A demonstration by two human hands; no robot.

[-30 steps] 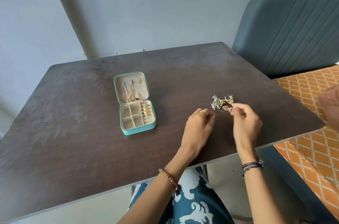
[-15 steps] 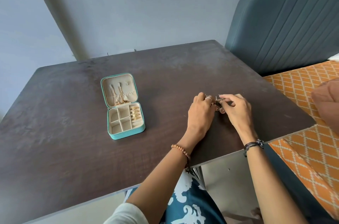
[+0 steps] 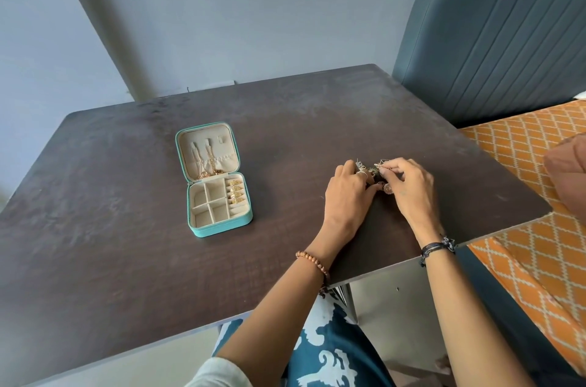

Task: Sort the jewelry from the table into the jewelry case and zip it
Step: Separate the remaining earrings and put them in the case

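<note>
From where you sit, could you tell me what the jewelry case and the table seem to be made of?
The jewelry case looks like teal faux leather outside, smooth with a faint sheen, and is lined in cream velvety fabric, matte and soft-looking. The table appears to be dark brown wood or laminate, matte, with faint grain streaks and dusty smears; which of the two cannot be told.

You have just one camera, and it sits up on your head. It looks forward and down at the dark table from its near edge, close enough to show your arms reaching in from the bottom.
</note>
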